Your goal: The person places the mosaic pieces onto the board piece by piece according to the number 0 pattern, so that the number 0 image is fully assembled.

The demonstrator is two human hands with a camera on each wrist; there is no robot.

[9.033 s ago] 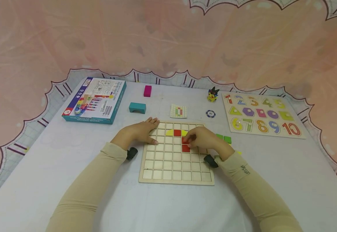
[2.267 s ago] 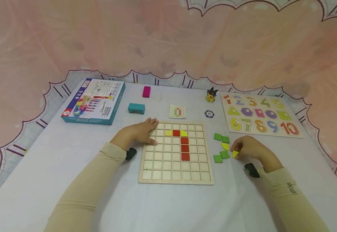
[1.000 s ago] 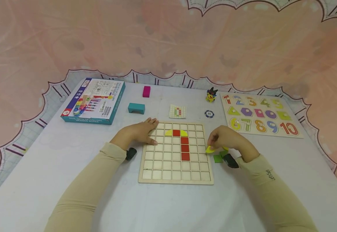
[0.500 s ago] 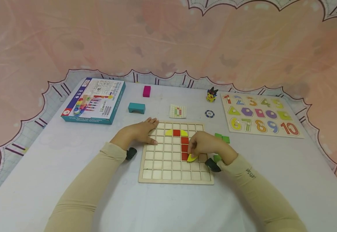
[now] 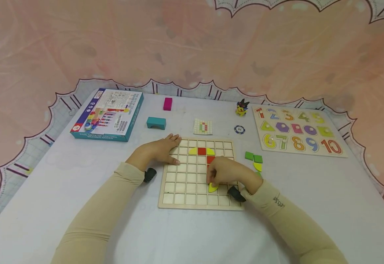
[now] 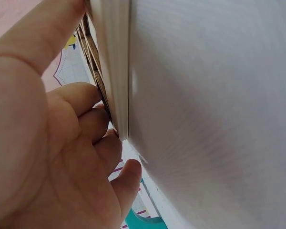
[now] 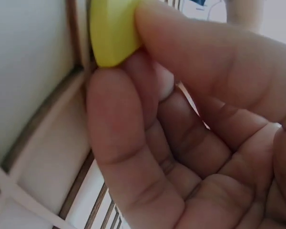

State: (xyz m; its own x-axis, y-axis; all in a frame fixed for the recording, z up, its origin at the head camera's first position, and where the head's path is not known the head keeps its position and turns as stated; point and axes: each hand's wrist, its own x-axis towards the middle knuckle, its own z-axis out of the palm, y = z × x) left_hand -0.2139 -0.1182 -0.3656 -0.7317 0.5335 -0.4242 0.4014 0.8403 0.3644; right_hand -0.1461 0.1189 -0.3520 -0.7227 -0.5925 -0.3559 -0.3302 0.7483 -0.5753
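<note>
A wooden grid board lies on the white cloth. My left hand rests on its upper left edge; in the left wrist view the fingers of that hand lie along the board's rim. Between thumb and fingertips my right hand pinches a yellow quarter-circle tile, right at a cell below the red column. The same yellow tile shows close against the grid in the right wrist view. On the board, a red tile sits between two yellow tiles. My right hand hides part of the red column.
Green tiles and another yellow tile lie right of the board. Behind it are a pattern card, a poker chip, a small figure, a teal block, a pink block, a box and a number puzzle.
My right hand took a yellow tile from right of the board and carried it left to below the red column. Another red tile joined the column earlier. My left hand stayed put.
</note>
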